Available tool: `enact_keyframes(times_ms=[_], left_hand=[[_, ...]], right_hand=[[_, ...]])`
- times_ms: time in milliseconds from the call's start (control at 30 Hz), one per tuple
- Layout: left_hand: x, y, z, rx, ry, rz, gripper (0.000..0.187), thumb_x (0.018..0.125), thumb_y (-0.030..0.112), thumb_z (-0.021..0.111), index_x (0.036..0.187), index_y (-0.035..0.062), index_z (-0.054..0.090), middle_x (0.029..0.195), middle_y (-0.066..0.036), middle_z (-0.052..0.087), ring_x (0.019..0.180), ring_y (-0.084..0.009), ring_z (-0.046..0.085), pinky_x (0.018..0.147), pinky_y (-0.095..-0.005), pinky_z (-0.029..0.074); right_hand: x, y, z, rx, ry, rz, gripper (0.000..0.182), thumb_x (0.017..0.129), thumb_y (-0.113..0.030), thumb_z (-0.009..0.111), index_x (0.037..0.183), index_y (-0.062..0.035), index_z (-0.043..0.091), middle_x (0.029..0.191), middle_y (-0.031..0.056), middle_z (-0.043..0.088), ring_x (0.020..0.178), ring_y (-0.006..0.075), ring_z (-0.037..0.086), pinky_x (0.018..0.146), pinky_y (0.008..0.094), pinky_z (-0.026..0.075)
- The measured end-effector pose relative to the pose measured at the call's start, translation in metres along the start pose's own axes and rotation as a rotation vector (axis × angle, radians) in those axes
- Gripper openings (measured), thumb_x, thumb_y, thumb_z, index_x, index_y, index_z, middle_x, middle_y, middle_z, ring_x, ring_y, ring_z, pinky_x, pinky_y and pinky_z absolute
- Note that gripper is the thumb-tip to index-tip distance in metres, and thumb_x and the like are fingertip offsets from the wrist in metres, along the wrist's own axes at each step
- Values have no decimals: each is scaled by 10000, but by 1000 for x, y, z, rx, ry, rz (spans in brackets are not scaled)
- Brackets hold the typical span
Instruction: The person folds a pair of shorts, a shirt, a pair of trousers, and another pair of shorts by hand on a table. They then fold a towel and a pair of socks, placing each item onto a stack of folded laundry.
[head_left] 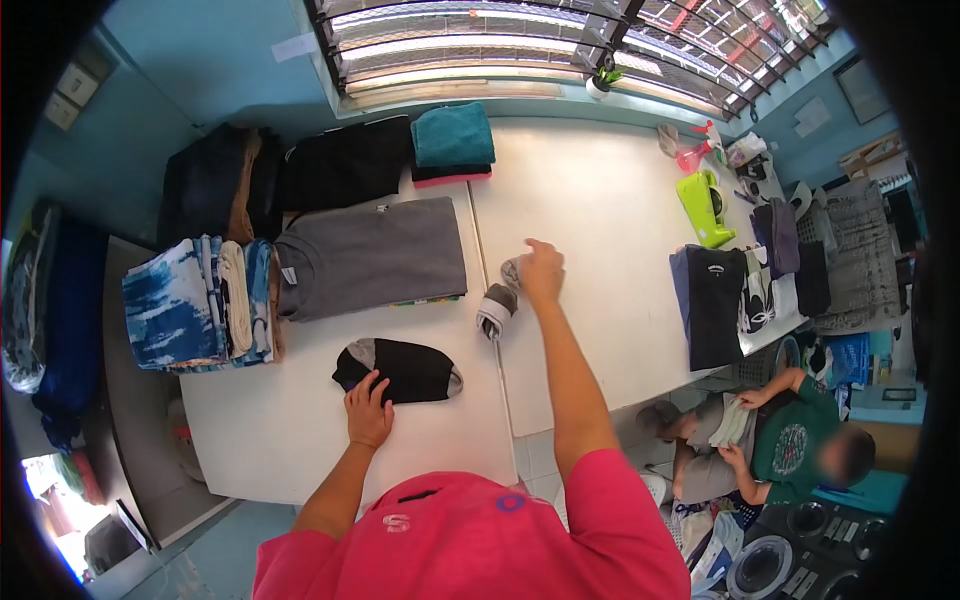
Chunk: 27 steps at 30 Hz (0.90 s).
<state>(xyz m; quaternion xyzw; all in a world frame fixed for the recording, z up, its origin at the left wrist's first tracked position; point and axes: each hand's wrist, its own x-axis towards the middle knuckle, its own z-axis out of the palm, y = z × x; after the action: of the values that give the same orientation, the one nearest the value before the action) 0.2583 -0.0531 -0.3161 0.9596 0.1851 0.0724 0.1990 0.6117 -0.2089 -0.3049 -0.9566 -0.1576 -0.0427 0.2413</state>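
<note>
A black pair of socks [415, 372] with grey heel and toe lies flat on the white table. My left hand [368, 412] rests on its near left part, fingers spread. Farther forward, my right hand [543, 272] is curled at a small grey rolled sock [511, 272], gripping its right side; part of the bundle is hidden under the fingers. Just below it, touching or very close, sits another rolled sock bundle [496, 311] in grey, white and black.
Folded grey shirts [375, 255], black clothes [350, 165], teal towels [452, 135] and blue-white fabric [175, 305] are stacked at left. A lime-green tape dispenser [703, 210] and black shirts [715, 305] lie at right. A seated person [790, 440] handles cloth beyond the table.
</note>
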Motion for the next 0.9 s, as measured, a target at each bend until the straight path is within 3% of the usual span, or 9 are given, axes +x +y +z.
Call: enact_keyframes(times_ms=[167,267,500,567,633,700,733,833,900], left_hand=[[-1,-1,0,16,-7,10,414,743,172,545,1148,127,471,1269,-65,386,1151,-245,368,948,-395,257],[-2,-1,0,-12,12,18,412,746,158,547,1150,122,470,1255,-67,402,1147,-243,373,947,-396,257],[19,34,-35,-368,190,15,386,789,130,554,1162,100,458,1197,-96,451,1110,-249,417,905,-363,325],[34,50,-43,-943,-11,-24,411,796,118,569,1183,80,434,1191,-104,451,1087,-221,442,835,-326,397],[51,74,-58,-896,75,92,444,787,98,588,1195,60,416,1180,-97,455,1033,-193,479,779,-292,433],[59,95,-70,-1133,44,-119,439,790,91,576,1197,56,418,1203,-86,438,1026,-178,495,836,-290,415],[60,89,-80,-1359,-271,-278,427,794,97,584,1189,62,424,1163,-82,469,1003,-169,514,828,-290,428],[56,69,-77,-1599,-504,-445,419,793,105,596,1179,78,433,1109,-79,507,993,-162,521,829,-293,436],[48,59,-71,-1636,-462,-478,417,793,164,628,1162,98,446,1046,-26,533,919,-122,535,810,-269,430]], right_hand=[[-16,43,-5,-63,-61,-98,273,715,-83,589,982,-133,559,986,95,539,950,272,492,751,390,442],[-24,48,-3,96,-97,53,263,711,-68,588,970,-91,551,950,109,555,890,278,524,717,379,448],[-111,-32,-87,855,-72,213,141,748,-55,591,859,-36,506,790,38,541,686,122,475,639,246,407],[-141,-52,-91,1056,-150,188,143,750,-35,599,844,-62,495,806,-9,514,709,58,428,618,194,371],[-167,-78,-102,1230,-361,298,139,754,-43,601,838,-79,497,814,-4,518,707,59,433,609,191,367],[-183,-88,-104,1347,-507,304,134,758,-55,605,841,-84,503,827,-3,523,715,60,445,619,195,370],[-189,-94,-103,1455,-639,304,129,762,-68,608,843,-90,509,839,-3,529,722,61,456,629,199,374],[-197,-105,-100,1666,-715,507,131,776,-111,615,875,-88,533,885,1,547,755,79,493,679,214,385],[-200,-106,-96,1714,-739,530,195,786,-162,630,952,-88,559,929,5,563,818,90,509,742,216,389]])
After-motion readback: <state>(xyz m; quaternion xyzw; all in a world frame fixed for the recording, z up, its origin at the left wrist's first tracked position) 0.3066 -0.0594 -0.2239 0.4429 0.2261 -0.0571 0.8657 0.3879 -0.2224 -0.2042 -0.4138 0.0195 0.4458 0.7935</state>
